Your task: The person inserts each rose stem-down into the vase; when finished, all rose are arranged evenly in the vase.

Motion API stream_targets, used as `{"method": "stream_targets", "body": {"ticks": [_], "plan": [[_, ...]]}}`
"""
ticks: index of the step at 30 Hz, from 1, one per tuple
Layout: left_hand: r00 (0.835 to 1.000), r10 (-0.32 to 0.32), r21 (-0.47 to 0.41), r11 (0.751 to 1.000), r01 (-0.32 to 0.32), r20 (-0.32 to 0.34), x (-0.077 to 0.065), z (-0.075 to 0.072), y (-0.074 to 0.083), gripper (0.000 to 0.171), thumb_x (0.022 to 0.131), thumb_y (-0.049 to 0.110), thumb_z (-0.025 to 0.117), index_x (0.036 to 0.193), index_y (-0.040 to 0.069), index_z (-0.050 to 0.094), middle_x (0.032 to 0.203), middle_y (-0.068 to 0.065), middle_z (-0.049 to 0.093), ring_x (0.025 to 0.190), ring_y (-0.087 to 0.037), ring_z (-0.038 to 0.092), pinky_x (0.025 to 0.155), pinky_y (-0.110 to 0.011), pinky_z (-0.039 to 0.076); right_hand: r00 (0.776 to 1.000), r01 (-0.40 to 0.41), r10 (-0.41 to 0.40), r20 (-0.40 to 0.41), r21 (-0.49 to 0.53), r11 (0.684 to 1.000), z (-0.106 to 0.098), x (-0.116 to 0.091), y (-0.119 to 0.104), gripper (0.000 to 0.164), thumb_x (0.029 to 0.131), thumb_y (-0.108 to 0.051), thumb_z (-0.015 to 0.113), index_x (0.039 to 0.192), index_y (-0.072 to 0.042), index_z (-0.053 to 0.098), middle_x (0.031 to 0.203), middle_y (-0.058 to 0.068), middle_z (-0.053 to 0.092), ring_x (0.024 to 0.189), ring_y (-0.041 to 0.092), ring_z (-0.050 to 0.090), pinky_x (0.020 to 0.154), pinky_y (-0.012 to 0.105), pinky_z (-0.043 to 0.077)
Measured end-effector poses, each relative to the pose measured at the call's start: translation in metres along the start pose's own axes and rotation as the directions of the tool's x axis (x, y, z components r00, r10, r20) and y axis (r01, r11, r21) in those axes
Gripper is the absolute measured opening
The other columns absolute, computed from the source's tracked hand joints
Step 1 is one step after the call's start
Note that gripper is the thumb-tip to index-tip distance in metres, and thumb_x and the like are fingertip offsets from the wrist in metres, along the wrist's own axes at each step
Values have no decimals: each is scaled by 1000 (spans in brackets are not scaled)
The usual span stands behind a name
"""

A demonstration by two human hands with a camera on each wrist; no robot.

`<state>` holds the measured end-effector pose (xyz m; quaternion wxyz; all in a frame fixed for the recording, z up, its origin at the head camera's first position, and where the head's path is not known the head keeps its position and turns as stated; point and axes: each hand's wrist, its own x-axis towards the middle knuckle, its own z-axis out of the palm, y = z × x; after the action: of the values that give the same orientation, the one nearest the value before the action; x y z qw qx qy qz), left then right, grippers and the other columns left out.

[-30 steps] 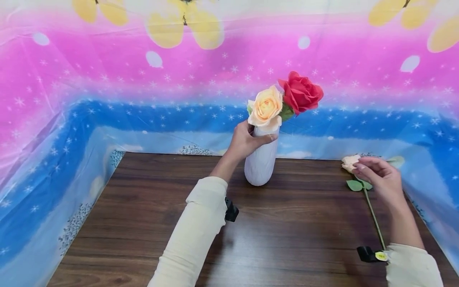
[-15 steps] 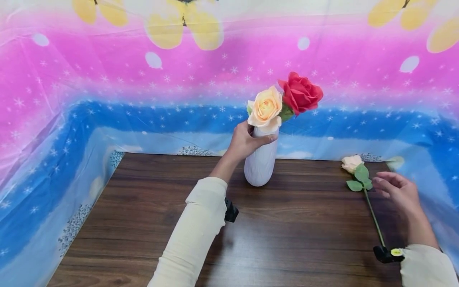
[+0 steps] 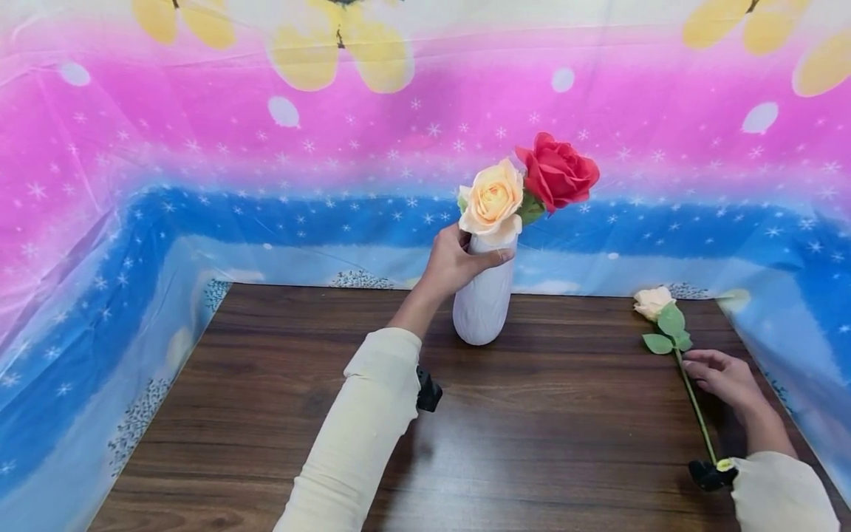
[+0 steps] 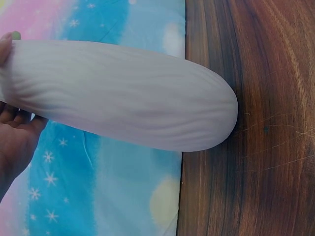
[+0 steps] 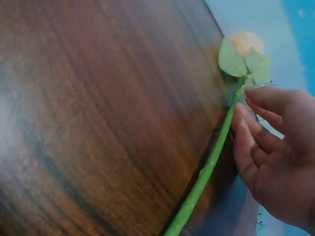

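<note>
My left hand (image 3: 459,260) grips a white ribbed vase (image 3: 483,295) around its neck. The vase stands upright, though in the left wrist view its long body (image 4: 133,96) lies sideways across the picture. From its mouth rise a peach rose (image 3: 493,199) and a red rose (image 3: 558,171). Over at the right, a pale cream rose (image 3: 653,303) with green leaves and a long green stem (image 5: 209,164) lies on the table. My right hand (image 3: 726,377) is beside that stem, just below the leaves, fingertips right at it with thumb and fingers loosely bent.
The dark wood-grain table (image 3: 286,414) meets a printed pink and blue cloth (image 3: 372,222) along its back and sides. Black wrist cameras (image 3: 429,390) sit at both sleeve cuffs; the right one overlaps the lower end of the loose stem in the head view.
My right hand has moved from the cream bloom, out to the right, then down and back in to the stem below the leaves. My left hand and the vase have stayed put.
</note>
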<state>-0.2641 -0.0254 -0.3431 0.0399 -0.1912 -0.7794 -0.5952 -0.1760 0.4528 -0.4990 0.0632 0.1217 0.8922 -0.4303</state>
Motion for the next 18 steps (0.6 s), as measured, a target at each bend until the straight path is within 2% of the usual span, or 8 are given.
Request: {"method": "stream_targets", "body": {"ticks": [6, 11, 14, 18], "plan": [[1000, -4, 7, 1000, 4, 5, 1, 0, -2, 66, 84, 26, 84, 140, 9, 54, 137, -8, 65, 128, -22, 63, 109, -42, 53, 1000, 28, -26, 15, -129, 991, 2, -1, -2, 58, 101, -38, 60, 133, 11, 53, 96, -15, 61, 76, -9, 55, 67, 21, 52], [1000, 3, 14, 1000, -3, -3, 2, 0, -3, 64, 84, 26, 84, 140, 9, 55, 137, -8, 65, 127, -23, 63, 109, -42, 53, 999, 36, -41, -27, -182, 983, 6, 0, -4, 59, 98, -41, 65, 130, 9, 57, 98, -5, 69, 76, -7, 53, 68, 22, 48], [1000, 6, 17, 1000, -6, 2, 3, 0, -3, 65, 85, 27, 84, 140, 9, 55, 137, -8, 65, 127, -23, 63, 108, -42, 53, 998, 23, -32, -48, -183, 983, 7, 0, -3, 58, 97, -41, 65, 128, 8, 59, 96, -7, 71, 76, -9, 51, 68, 21, 46], [1000, 7, 15, 1000, -7, 11, 4, 0, -3, 66, 85, 28, 84, 140, 9, 54, 137, -8, 65, 127, -22, 63, 109, -43, 53, 998, -14, 6, -58, -130, 991, 10, 0, -5, 58, 96, -39, 67, 129, 9, 59, 87, -18, 72, 72, -14, 52, 65, 17, 46]]}}
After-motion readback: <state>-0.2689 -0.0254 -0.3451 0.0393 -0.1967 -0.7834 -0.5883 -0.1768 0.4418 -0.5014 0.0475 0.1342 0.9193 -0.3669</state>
